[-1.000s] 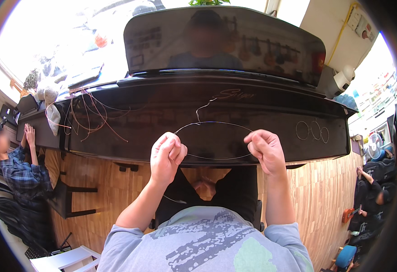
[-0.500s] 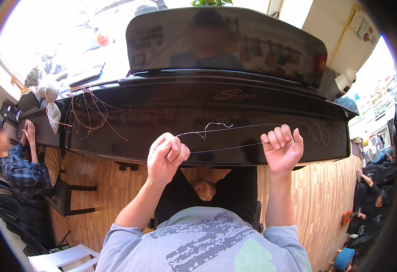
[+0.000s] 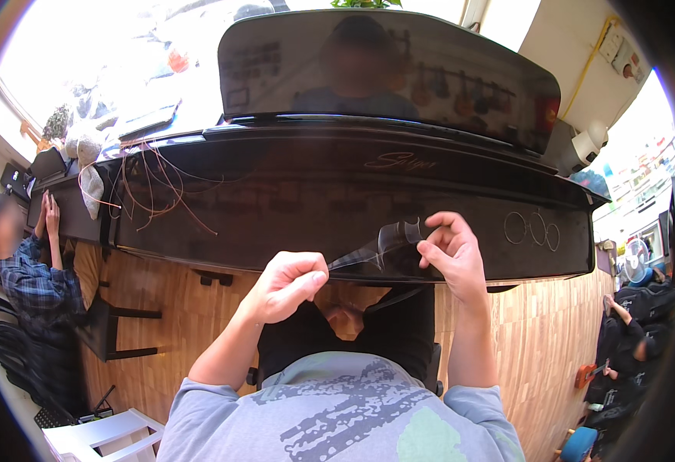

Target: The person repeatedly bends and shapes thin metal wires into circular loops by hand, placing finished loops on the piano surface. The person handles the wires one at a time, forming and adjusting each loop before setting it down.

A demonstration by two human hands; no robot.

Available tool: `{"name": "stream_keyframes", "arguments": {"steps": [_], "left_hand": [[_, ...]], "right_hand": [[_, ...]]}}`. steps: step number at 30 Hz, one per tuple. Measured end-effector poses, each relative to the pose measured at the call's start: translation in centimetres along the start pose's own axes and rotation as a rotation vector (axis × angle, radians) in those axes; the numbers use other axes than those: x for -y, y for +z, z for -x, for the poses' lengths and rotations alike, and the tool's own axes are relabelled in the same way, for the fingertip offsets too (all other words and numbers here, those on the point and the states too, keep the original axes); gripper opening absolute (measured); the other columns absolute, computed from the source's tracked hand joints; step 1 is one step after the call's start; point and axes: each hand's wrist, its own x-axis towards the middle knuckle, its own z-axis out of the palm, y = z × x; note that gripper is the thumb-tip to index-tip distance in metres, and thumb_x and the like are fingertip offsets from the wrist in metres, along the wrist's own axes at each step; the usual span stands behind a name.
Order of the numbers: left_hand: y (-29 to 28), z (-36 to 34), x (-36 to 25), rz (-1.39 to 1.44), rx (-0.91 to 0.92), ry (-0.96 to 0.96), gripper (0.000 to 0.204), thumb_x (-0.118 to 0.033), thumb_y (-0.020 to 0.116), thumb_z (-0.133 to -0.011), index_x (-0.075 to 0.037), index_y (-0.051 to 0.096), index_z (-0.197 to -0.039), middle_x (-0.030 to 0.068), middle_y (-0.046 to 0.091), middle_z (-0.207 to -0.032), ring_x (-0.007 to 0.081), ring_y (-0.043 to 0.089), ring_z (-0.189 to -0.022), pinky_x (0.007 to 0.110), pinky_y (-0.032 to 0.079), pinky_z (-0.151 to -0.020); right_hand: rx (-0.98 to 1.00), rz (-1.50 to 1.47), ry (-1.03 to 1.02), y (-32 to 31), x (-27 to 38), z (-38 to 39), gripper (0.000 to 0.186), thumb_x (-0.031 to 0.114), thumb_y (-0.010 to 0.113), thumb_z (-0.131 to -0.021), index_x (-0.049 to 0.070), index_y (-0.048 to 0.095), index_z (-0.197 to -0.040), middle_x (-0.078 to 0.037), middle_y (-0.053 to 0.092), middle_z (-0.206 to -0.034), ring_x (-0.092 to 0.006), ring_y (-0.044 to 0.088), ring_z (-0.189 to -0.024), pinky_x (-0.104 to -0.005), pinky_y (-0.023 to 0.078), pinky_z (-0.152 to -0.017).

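1. Reaching forward, pinching wire [image 3: 379, 252] in left hand [image 3: 287, 288].
2. Holding right hand [image 3: 459, 259] half-open, turned leftward; cannot tell whether touching wire.
3. Thin, blurred, curling between both hands, before black piano [image 3: 299, 192].

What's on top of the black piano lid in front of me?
Tangled, thin brownish strings lie at its left and wire loops at its right. Your right hand covers one patch, so I can't see what's there.

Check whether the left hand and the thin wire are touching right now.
Touching. The head view shows the left hand closed, with the thin wire coming straight out from its pinched thumb and fingers.
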Motion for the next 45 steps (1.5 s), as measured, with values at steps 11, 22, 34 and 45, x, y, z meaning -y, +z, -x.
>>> {"name": "stream_keyframes", "arguments": {"steps": [11,22,34,45], "left_hand": [[1.8,0.5,-2.4,-0.354,0.253,0.025,0.024,-0.013,0.062,-0.083,-0.004,0.048,-0.067,0.0088,0.043,-0.057,0.0258,0.042,-0.05,0.037,0.035,-0.048],[1.1,1.8,0.1,-0.43,0.162,0.214,0.049,-0.003,0.072,-0.08,-0.009,0.029,-0.057,0.0054,0.031,-0.052,0.0254,0.034,-0.046,0.035,0.027,-0.044],[-1.8,2.9,2.9,-0.083,-0.447,0.181,0.054,0.007,0.063,-0.086,-0.011,0.02,-0.059,-0.0071,0.025,-0.054,0.004,0.019,-0.053,0.025,0.018,-0.046],[-2.5,3.3,3.1,0.165,-0.536,0.134,0.053,0.007,0.062,-0.087,-0.014,0.022,-0.06,-0.0096,0.028,-0.056,0.0014,0.021,-0.056,0.022,0.02,-0.049]], "right_hand": [[0.538,0.368,-0.071,6.5,1.1,3.7,0.029,0.02,0.078,-0.082,0.005,0.055,-0.072,-0.001,0.047,-0.058,-0.006,0.039,-0.053,-0.0253,0.033,-0.046],[0.839,0.37,-0.125,5.2,0.4,3.5,0.058,0.022,0.081,-0.078,0.006,0.029,-0.057,-0.005,0.022,-0.054,-0.0189,0.023,-0.05,-0.0345,0.022,-0.045],[0.254,-0.425,-0.196,0.1,0.2,1.7,0.046,-0.004,0.061,-0.078,0.01,0.026,-0.052,0.001,0.032,-0.048,-0.0093,0.026,-0.04,-0.0261,0.022,-0.041],[0.108,-0.408,-0.214,0.4,-1.2,1.1,0.041,0.008,0.056,-0.093,0.013,0.033,-0.06,0.004,0.032,-0.053,-0.0064,0.026,-0.044,-0.0236,0.024,-0.043]]}}
